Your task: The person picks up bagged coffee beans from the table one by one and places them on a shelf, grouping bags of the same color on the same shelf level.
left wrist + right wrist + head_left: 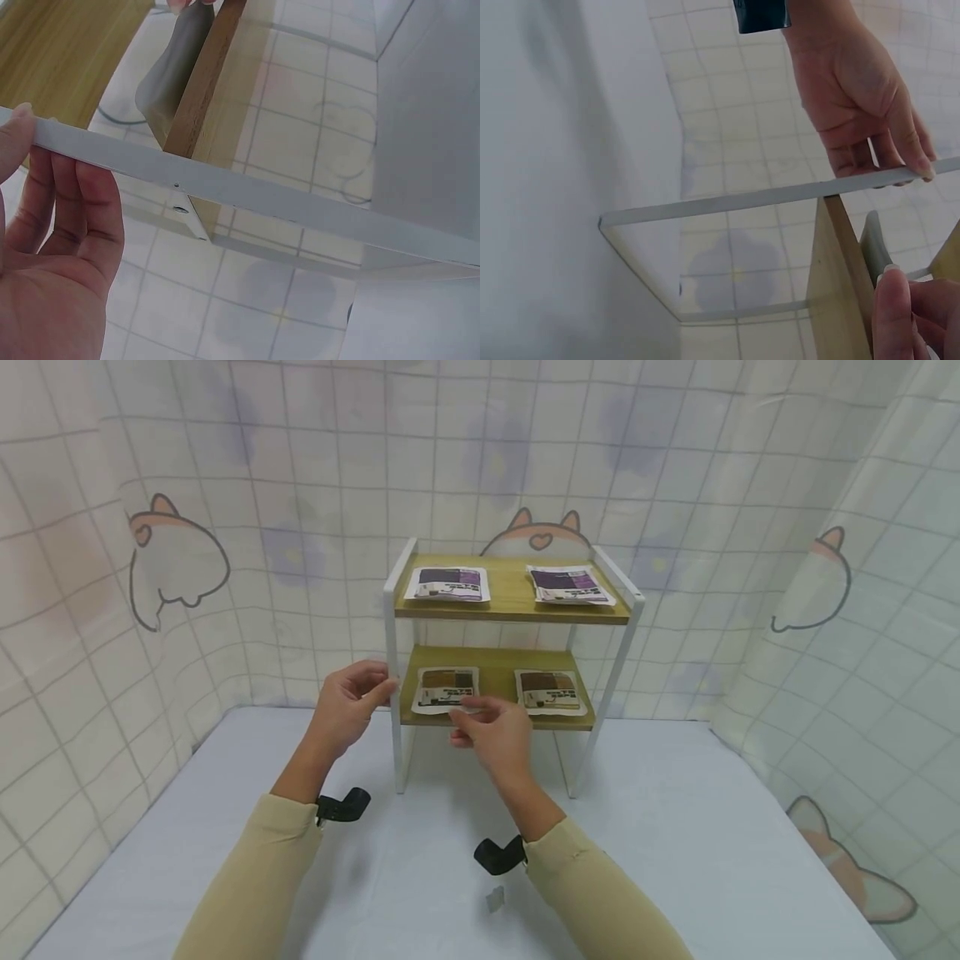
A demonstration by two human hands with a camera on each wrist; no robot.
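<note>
A small two-tier rack with white metal side frames (394,743) and wooden boards stands in the middle. My left hand (347,706) grips its left front post between thumb and fingers, at about lower-board height; the left wrist view shows the fingers (97,202) around the white bar. On the left of the lower board (497,664) lies a flat pouch (447,681) with a brown and white print. My right hand (501,731) pinches this pouch near its front right corner, at the board's front edge. In the right wrist view the thumb (892,307) partly hides it.
Another brown-printed pouch (551,692) lies to the right on the lower board. The upper board (508,585) bears purple-printed pouches at left (447,583) and right (570,585). A white-covered table (675,827) carries the rack, with a checked curtain (322,485) behind.
</note>
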